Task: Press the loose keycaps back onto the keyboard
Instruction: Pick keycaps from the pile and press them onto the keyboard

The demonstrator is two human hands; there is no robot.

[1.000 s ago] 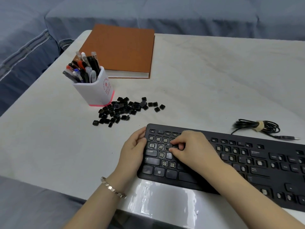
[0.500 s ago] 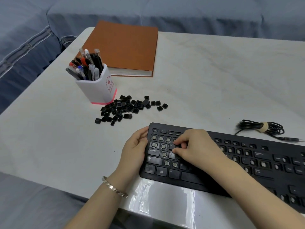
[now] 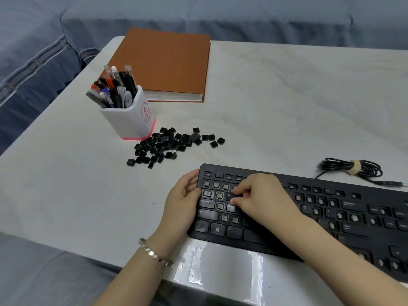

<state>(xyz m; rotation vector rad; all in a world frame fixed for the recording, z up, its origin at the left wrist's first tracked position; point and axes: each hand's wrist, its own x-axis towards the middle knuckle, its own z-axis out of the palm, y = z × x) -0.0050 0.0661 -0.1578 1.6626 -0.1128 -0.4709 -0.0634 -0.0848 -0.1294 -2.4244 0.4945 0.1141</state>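
A black keyboard (image 3: 353, 204) lies at the table's near right, with many bare switch sockets among its seated keys. My left hand (image 3: 181, 202) grips its left edge, thumb on top. My right hand (image 3: 262, 197) rests on the upper-left key rows. Its fingers are bunched and press down just right of the seated W keycap (image 3: 229, 195). What lies under those fingertips is hidden. A pile of loose black keycaps (image 3: 167, 144) sits on the table beyond the keyboard's left end, apart from both hands.
A white pen cup (image 3: 130, 120) full of pens stands just left of the keycap pile. Behind it lies an orange book (image 3: 163, 62). The keyboard's coiled cable (image 3: 353, 168) lies at the far right. The glossy front table edge (image 3: 220, 268) is just below the keyboard.
My right fingertips have shifted slightly right, uncovering the W keycap now seated in its row. My left hand has stayed on the keyboard's edge. The view has drifted a little.
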